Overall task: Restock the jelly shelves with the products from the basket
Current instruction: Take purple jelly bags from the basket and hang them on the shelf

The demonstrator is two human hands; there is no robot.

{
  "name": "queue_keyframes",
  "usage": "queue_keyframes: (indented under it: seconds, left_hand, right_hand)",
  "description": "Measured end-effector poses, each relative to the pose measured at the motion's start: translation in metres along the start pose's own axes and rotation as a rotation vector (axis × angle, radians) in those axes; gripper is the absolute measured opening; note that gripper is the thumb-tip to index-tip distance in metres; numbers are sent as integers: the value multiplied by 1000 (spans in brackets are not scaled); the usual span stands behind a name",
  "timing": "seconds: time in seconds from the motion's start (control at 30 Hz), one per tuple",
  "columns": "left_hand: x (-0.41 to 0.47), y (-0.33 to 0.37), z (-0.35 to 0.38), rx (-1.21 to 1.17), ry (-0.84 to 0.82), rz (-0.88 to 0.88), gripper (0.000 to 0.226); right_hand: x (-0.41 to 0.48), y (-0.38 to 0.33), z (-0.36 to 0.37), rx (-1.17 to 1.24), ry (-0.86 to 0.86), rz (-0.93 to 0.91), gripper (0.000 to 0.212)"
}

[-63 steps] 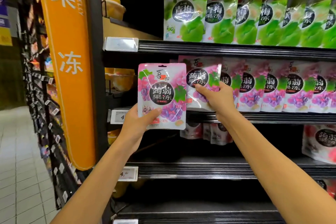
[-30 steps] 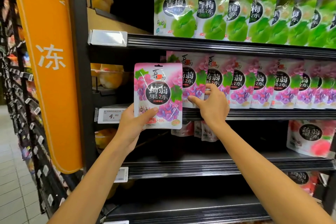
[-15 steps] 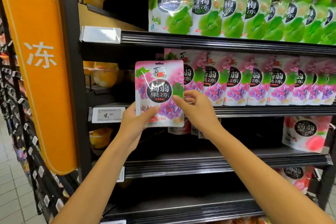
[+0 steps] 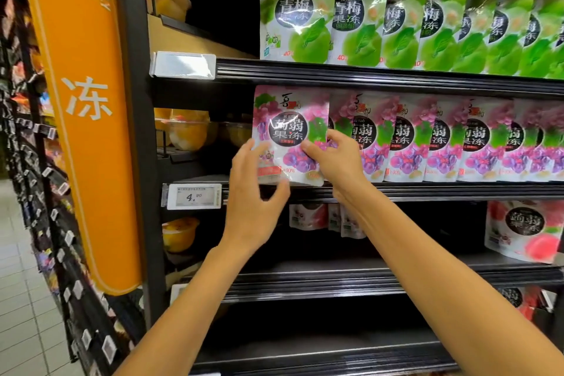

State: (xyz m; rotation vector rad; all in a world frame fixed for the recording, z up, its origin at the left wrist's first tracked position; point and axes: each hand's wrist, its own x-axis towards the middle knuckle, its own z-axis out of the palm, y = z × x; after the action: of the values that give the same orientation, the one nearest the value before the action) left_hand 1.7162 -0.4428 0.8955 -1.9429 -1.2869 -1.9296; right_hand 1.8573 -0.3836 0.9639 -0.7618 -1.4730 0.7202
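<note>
A pink-purple grape jelly pouch [image 4: 290, 131] stands upright at the left end of the grape pouch row [image 4: 442, 143] on the middle shelf [image 4: 427, 192]. My right hand [image 4: 338, 165] pinches the pouch's lower right edge between thumb and fingers. My left hand [image 4: 253, 207] is at its lower left corner, fingers spread and blurred, thumb just under the pouch's bottom edge, not gripping it. The basket is out of view.
Green plum jelly pouches [image 4: 396, 18] fill the shelf above. A peach pouch [image 4: 525, 229] and small packs [image 4: 329, 217] sit on the shelf below. Left of the row are fruit cups [image 4: 186, 131], a price tag [image 4: 193, 196] and an orange jelly sign [image 4: 82, 101].
The pouch went from my left hand, out in front of the shelf, onto the left end of the grape row. My right hand took its edge and my left hand opened.
</note>
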Motion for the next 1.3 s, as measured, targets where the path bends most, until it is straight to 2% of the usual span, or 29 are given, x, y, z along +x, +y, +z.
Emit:
queue_keyframes:
  seconds: [0.07, 0.3, 0.43, 0.57, 0.87, 1.0, 1.17, 1.3]
  left_hand:
    - [-2, 0, 7, 160, -73, 34, 53]
    - [-4, -6, 24, 314, -160, -79, 51]
    - [-8, -10, 24, 325, -167, -63, 53]
    - [-7, -9, 25, 348, -175, -59, 53]
    - [-4, -3, 37, 441, -190, -53, 54]
    - [-6, -5, 36, 395, -183, -51, 51]
    - [-23, 0, 35, 203, -67, -15, 37]
    - [-56, -4, 41, 34, -49, 14, 28]
  right_hand:
    - [6, -2, 7, 27, 10, 16, 12]
    - [6, 6, 15, -40, -4, 22, 23]
    - [5, 8, 1, -234, 95, -125, 31]
    - [2, 13, -7, -407, 113, -177, 30]
    - [-1, 26, -14, -426, 147, -226, 24]
    - [-9, 33, -19, -414, 161, -252, 20]
    - [-33, 44, -28, -397, 165, -273, 19]
    - [-67, 67, -45, -430, 123, -276, 23]
